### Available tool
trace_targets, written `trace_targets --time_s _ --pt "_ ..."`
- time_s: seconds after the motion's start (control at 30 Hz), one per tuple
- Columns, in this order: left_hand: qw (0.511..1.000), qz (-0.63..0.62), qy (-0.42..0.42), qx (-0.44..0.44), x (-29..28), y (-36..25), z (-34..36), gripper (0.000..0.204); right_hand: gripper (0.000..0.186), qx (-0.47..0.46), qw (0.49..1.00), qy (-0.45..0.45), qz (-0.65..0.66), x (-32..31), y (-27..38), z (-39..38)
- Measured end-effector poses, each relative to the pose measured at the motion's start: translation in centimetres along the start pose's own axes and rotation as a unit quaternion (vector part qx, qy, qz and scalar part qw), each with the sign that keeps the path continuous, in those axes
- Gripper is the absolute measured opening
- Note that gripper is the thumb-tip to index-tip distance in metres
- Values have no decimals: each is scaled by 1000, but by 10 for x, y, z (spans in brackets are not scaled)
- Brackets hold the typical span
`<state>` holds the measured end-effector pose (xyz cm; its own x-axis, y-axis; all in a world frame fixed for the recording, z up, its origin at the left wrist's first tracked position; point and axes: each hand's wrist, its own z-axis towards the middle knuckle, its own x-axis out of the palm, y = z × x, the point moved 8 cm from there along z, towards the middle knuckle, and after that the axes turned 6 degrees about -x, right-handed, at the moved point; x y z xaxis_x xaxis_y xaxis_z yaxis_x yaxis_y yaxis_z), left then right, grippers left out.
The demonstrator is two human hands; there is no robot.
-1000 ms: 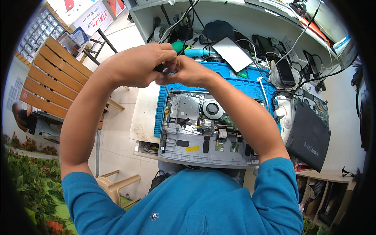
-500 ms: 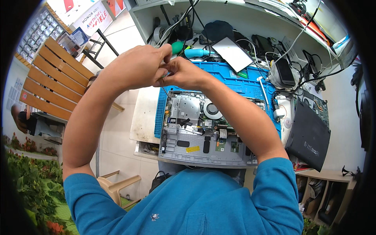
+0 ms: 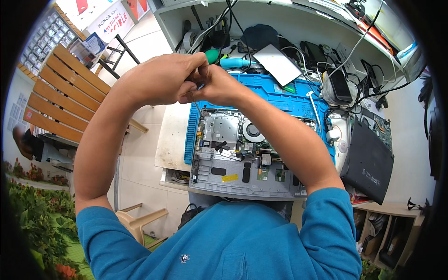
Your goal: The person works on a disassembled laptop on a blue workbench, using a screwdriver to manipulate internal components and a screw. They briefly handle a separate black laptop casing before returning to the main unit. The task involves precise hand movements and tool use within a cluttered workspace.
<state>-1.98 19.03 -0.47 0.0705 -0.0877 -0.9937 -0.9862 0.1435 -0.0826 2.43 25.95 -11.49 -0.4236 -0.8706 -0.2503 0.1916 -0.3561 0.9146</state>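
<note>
An opened laptop base (image 3: 242, 179) lies on a blue repair mat (image 3: 303, 107), its boards, round fan (image 3: 253, 132) and metal plates exposed. Above its far left corner my two hands meet. My left hand (image 3: 163, 77) is closed, thumb and fingers pressed together against the other hand. My right hand (image 3: 217, 86) is closed in a pinch. From between them a thin metal shaft, like that of a screwdriver (image 3: 197, 106), slants down to the laptop's corner. Most of its handle is hidden by my fingers.
A black laptop cover (image 3: 368, 161) leans at the right beside a loose circuit board (image 3: 380, 128). Behind the mat lie a white panel (image 3: 277, 65), a turquoise tool (image 3: 235, 63), and tangled cables. At the left stands a slatted wooden bench (image 3: 70, 93).
My left hand has shifted slightly left, and its wrist is turned a little. The thin shaft now shows more plainly below my fingers. The laptop has stayed put.
</note>
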Motion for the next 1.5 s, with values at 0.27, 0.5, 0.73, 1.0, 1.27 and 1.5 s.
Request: trace_targets --time_s 0.27,0.5,0.73,1.0,1.27,1.5 --pt "995 54 -11 -79 5 0 -2 26 43 -35 998 -38 -29 -2 1 -1" --pt "999 11 -12 -47 4 -3 -4 23 36 -28 998 -15 -48 0 -1 -2" --pt "1000 -6 -14 -27 9 0 -4 29 44 -18 999 1 -31 3 9 -11" --pt "944 -230 -229 -59 21 28 -32 46 29 -1 932 9 -362 -66 1 -61" --pt "856 -370 -353 -72 60 51 -63 96 26 164 885 1 -435 -141 8 -145" --pt "772 -429 -468 -44 37 72 -23 98 24 165 874 -49 -455 -167 37 -213"
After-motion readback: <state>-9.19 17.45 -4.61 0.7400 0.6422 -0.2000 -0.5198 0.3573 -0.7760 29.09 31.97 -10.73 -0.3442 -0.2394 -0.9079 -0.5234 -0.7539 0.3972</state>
